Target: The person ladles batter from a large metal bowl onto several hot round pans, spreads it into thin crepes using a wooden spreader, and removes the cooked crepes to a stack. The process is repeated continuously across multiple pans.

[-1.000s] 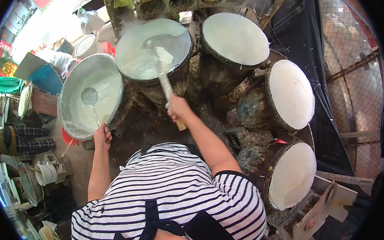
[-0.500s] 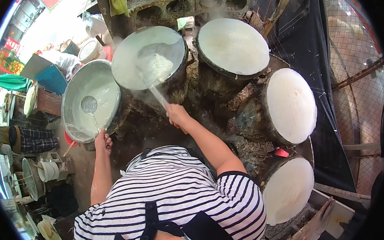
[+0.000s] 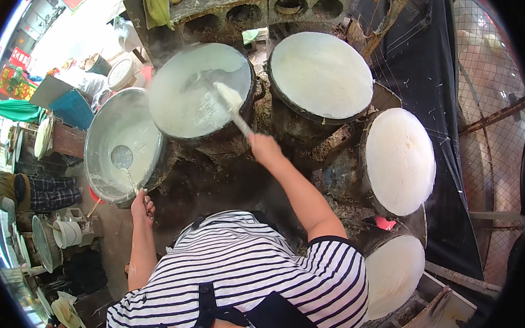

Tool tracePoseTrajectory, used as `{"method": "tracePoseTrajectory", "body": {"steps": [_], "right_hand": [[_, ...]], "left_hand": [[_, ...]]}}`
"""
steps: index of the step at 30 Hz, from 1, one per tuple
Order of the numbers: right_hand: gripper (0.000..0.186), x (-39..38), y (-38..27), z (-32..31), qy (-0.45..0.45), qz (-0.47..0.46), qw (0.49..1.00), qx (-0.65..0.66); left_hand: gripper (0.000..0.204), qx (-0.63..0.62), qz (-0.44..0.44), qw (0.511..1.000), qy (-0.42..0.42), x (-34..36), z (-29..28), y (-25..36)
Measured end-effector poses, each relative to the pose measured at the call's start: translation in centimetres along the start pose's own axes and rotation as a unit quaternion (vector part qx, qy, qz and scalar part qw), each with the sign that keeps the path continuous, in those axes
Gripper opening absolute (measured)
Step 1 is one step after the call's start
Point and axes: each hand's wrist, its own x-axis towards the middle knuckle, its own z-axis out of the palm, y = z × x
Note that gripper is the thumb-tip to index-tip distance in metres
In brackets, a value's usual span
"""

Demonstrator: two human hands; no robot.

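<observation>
My left hand [image 3: 143, 206] is closed round the handle of a metal ladle [image 3: 121, 156]. The ladle's bowl rests over whitish batter [image 3: 133, 138] inside a big grey basin [image 3: 92, 174]. In my right hand [image 3: 265, 149] is a long-handled spreading spatula [image 3: 239, 124], its blade low over the round griddle [image 3: 170, 77] at centre left. A clump of white batter [image 3: 229, 94] lies by the blade, and a thin, uneven coat covers the griddle. Steam blurs part of it.
Three more round griddles carry pale sheets: one at the back [image 3: 321, 74], one at the right [image 3: 400, 160], one nearer me [image 3: 395, 274]. A stone ledge [image 3: 248, 10] with a green cloth [image 3: 152, 2] stands behind. Black sheeting [image 3: 422, 65] hangs at right. Another person [image 3: 38, 192] is at far left.
My right hand has moved right and slightly up in the picture with the spatula, which sweeps batter toward the griddle's right side. My left hand and ladle hold nearly the same place.
</observation>
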Motion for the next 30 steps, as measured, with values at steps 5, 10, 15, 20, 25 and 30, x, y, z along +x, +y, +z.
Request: {"method": "tracePoseTrajectory", "body": {"steps": [5,10,15,20,25,30], "right_hand": [[0.047,4.7,-1.6,-4.3,-0.042,0.108,0.992,0.050],[0.037,2.9,-1.1,-5.6,-0.146,0.102,0.984,-0.025],[0.033,7.6,-0.4,-6.2,-0.029,0.043,0.996,-0.074],[0.016,10.5,1.5,-6.6,-0.034,0.015,0.990,-0.139],[0.032,13.4,-2.5,-6.4,-0.003,0.019,0.995,-0.100],[0.051,9.3,-4.2,-3.3,-0.063,0.163,0.984,-0.025]], "left_hand": [[0.017,-0.030,0.006,1.000,-0.005,1.3,-1.1,0.4],[0.020,-0.026,-0.003,0.998,0.058,1.4,-1.6,-0.1],[0.021,-0.023,-0.014,0.998,0.057,1.8,-2.0,0.7],[0.020,-0.054,-0.021,0.997,0.055,2.8,-3.5,0.6],[0.022,-0.045,-0.014,0.997,0.065,1.7,-3.0,0.6],[0.020,-0.019,-0.020,0.998,0.049,2.3,-2.3,1.0]]}}
